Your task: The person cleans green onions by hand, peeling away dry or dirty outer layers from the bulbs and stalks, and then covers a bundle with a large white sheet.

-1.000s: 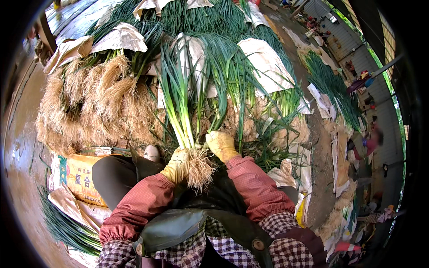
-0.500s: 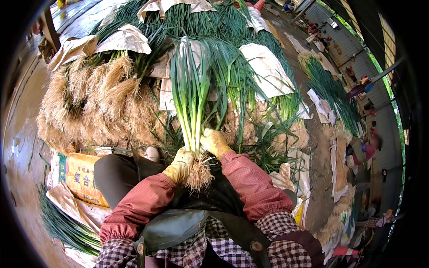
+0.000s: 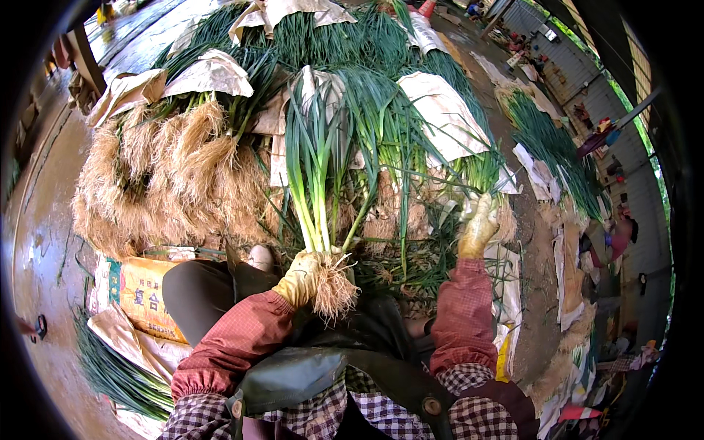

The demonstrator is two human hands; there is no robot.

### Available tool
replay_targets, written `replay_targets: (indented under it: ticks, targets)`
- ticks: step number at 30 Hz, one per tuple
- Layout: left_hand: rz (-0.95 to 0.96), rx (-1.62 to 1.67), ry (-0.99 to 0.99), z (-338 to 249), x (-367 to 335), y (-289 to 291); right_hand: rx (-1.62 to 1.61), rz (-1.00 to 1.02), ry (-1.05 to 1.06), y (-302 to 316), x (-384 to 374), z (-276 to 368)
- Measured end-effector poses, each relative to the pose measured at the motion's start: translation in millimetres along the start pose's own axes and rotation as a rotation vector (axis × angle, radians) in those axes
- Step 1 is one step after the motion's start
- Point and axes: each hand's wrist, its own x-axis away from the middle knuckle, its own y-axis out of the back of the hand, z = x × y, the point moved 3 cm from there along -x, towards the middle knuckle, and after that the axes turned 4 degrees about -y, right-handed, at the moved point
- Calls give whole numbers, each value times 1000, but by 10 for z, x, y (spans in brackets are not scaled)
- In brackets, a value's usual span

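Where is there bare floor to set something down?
Left: wet floor beside the piled roots. Right: a brown floor strip between pale sacking. Crowded: around the left hand and its green bunch, with loose leaves rightward.

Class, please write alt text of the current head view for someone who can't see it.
A yellow-gloved left hand holds a bunch of long green onions just above their shaggy roots. The gloved right hand is stretched out beside other onions. Beyond lie root-fringed heaps, partly covered with pale sheets.
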Motion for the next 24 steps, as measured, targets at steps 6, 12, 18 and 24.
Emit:
replay_targets:
  ticks: [6, 12, 18, 24]
  targets:
    - [-120, -171, -87, 81, 40, -124, 1567, 349, 210, -451, 423, -562]
    - [-24, -274, -153, 91, 27, -179, 967, 818, -243, -1422, 373, -1728]
    - [-166, -74, 51, -47, 143, -54, 202, 576, -553, -1465, 924, -1262]
    - [-5, -210, -9, 105, -77, -25, 36, 593, -346, -1068, 1263, -486]
